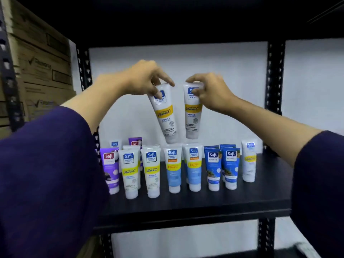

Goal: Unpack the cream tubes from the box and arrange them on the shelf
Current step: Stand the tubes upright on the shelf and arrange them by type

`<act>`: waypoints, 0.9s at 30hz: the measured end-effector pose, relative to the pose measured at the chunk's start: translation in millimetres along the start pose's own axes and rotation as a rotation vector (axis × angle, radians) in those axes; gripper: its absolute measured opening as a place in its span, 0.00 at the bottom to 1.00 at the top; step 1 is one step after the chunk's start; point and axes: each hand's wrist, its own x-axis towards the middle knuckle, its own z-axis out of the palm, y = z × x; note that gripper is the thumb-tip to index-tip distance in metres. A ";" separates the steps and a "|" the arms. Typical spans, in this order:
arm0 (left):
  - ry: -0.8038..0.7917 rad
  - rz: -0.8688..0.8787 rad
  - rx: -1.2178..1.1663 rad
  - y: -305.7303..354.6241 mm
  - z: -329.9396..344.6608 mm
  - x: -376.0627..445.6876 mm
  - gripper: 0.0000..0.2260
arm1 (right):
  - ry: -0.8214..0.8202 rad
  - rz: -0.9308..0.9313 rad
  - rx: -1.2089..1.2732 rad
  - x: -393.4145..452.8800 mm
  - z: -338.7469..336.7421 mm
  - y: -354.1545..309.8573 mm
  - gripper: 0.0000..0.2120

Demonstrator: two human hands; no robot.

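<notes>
1. The left hand (147, 79) pinches the crimped top of a white cream tube (164, 112) with a yellow band, fingers (158, 94) curled round it; the tube hangs tilted, cap down.
2. The right hand (210, 92) grips a second white tube (192, 112) the same way, nearly upright, just beside the first.
3. Both tubes are in the air above the black shelf (204, 202).
4. On the shelf stand rows of tubes on their caps: purple (110, 168), white-yellow (130, 174), light blue (174, 170), dark blue (213, 168).
5. Cardboard boxes (41, 58) are stacked at left.
</notes>
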 end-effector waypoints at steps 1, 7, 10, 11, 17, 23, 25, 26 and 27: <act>-0.035 -0.007 -0.027 5.6 6.6 -8.2 0.21 | -0.019 0.012 0.015 -13.3 -1.0 0.3 0.16; -0.179 -0.027 -0.163 14.8 71.0 -44.0 0.20 | -0.126 0.065 0.033 -88.8 8.9 15.8 0.16; -0.226 -0.053 -0.205 15.7 103.1 -52.5 0.20 | -0.173 0.091 0.030 -115.7 19.4 27.4 0.16; -0.242 -0.061 -0.214 17.0 113.1 -55.1 0.21 | -0.186 0.101 0.028 -122.5 23.1 31.1 0.16; -0.237 -0.102 -0.292 14.3 159.8 -62.5 0.22 | -0.215 0.117 0.053 -144.8 43.9 48.6 0.16; 0.005 -0.123 -0.524 23.9 195.4 -82.5 0.20 | -0.113 0.099 0.083 -160.7 64.7 62.6 0.17; 0.159 -0.151 -0.619 30.3 209.9 -91.3 0.19 | -0.065 0.097 0.133 -168.6 72.2 64.6 0.19; 0.239 -0.157 -0.650 34.0 217.5 -94.4 0.20 | -0.060 0.106 0.174 -173.9 76.7 65.0 0.22; 0.329 -0.158 -0.659 38.4 224.7 -96.9 0.20 | -0.059 0.122 0.221 -180.3 82.0 64.5 0.26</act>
